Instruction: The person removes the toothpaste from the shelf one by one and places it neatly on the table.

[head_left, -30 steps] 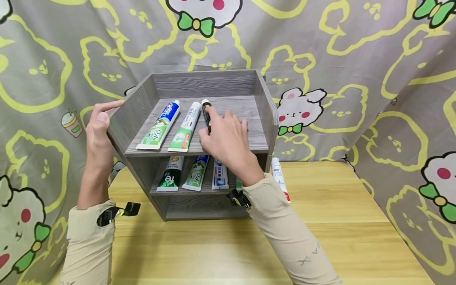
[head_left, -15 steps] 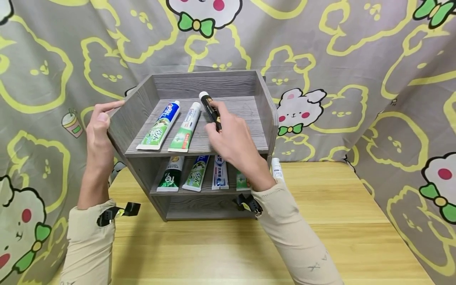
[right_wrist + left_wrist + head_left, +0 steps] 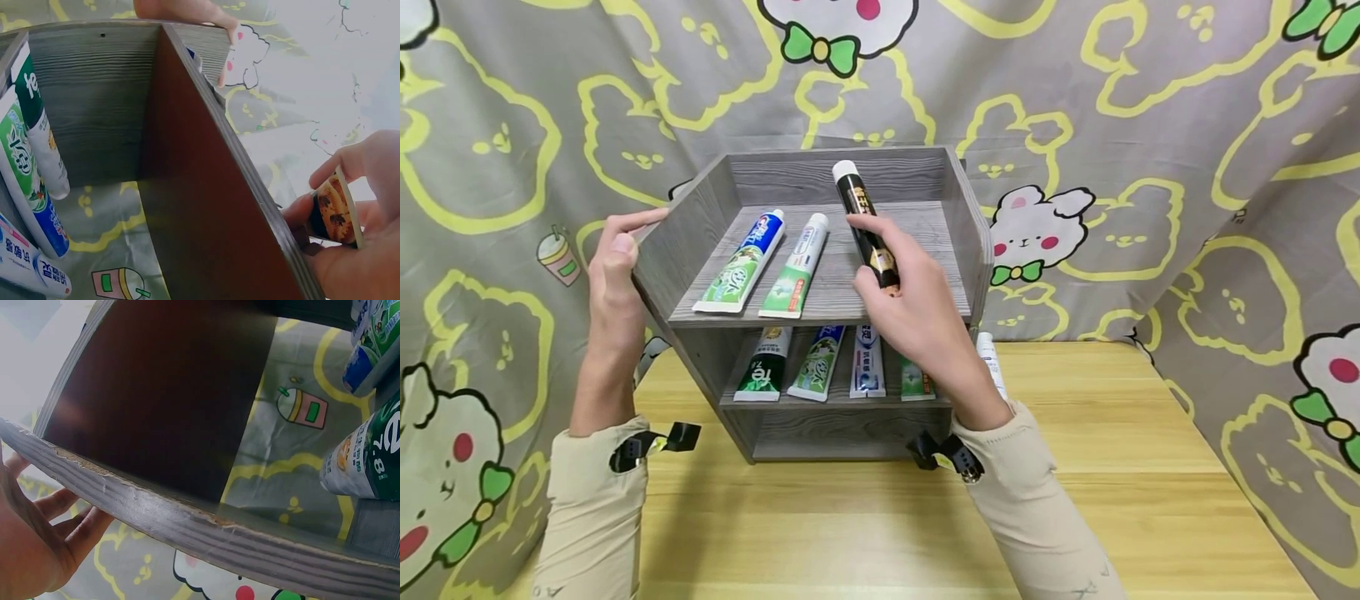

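My right hand (image 3: 913, 304) holds a black toothpaste tube (image 3: 867, 225) with a white cap, tilted over the top board of a grey wooden shelf unit (image 3: 842, 154). In the right wrist view its printed crimped end (image 3: 336, 209) shows between thumb and fingers. At the unit's left side panel my left hand (image 3: 617, 292) grips the edge; in the left wrist view its fingers (image 3: 87, 531) lie against the panel. On the top board rest a blue-and-green toothpaste tube (image 3: 741, 262) and a white-and-green toothpaste tube (image 3: 795, 267), side by side.
Several tubes lie on the middle board, among them a dark green tube (image 3: 763, 367) and a white-and-blue tube (image 3: 867, 367). Right of the unit a white tube (image 3: 990, 358) lies on the wooden table (image 3: 1120, 467). A patterned curtain (image 3: 1075, 75) hangs close behind.
My right hand has lifted the black toothpaste tube from the top board and drawn it right, its cap end rising. My left hand stays at the side panel.
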Demonstrator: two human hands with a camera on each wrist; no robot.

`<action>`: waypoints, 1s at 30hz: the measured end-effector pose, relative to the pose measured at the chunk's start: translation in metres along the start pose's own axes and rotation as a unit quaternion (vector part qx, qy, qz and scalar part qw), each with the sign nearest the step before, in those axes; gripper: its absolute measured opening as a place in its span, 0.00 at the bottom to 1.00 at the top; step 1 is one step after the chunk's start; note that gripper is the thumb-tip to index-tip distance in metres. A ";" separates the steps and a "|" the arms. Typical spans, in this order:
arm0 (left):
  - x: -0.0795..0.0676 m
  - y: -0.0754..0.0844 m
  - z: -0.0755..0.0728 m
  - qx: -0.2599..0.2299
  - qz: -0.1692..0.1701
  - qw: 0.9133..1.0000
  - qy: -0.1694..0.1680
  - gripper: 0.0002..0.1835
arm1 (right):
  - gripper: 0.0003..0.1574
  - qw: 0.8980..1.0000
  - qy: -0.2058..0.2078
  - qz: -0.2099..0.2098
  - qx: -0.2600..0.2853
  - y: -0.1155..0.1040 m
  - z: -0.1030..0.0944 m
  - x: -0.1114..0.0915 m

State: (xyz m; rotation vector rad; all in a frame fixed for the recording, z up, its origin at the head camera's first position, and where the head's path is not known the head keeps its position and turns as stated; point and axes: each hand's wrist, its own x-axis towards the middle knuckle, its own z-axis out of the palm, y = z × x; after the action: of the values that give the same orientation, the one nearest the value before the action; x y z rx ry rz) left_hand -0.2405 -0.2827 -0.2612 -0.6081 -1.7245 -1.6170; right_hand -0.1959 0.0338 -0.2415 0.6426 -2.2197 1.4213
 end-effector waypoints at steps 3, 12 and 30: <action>0.000 0.001 0.000 -0.004 -0.001 1.000 0.001 0.26 | 0.35 1.000 0.000 -0.014 0.002 0.000 -0.003 -0.005; 0.001 0.000 0.000 0.006 0.002 1.000 -0.002 0.26 | 0.34 0.997 -0.029 -0.013 0.070 -0.001 -0.017 -0.020; 0.000 -0.001 0.000 0.011 0.005 1.000 -0.005 0.27 | 0.33 0.986 -0.061 -0.064 0.143 0.004 -0.046 -0.064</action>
State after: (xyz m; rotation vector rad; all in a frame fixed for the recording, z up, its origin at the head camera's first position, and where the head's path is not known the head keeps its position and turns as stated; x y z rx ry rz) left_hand -0.2411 -0.2830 -0.2619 -0.6146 -1.7415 -1.5897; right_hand -0.1421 0.0873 -0.2632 0.9733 -2.0373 1.6880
